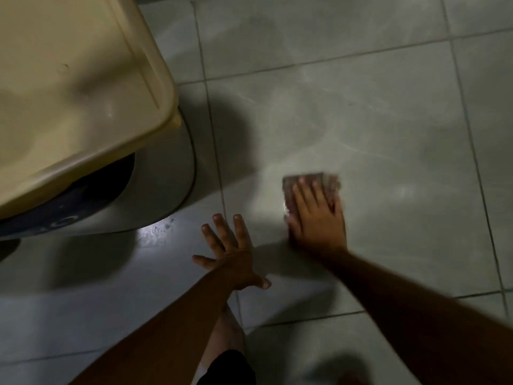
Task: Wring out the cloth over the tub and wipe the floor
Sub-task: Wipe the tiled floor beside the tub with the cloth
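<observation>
On the tiled floor, left to right:
Far left: beige plastic tub (pixel 69 87), raised on a grey base, well apart from the wiping.
Centre: left hand (pixel 230 252), fingers spread, palm flat on the floor (pixel 388 107) as a brace; grasping nothing.
Right of centre: right hand (pixel 316 215), flattened on the cloth (pixel 308 182), pinning it to a tile, not clenched around it.
Cloth: folded brownish pad, far edge showing beyond the fingertips; blurred.
Handling (judged): soft, limp, light, likely damp; best controlled by palm pressure on top, or gathered by an edge to lift.
Stage (judged): wiping under way.
</observation>
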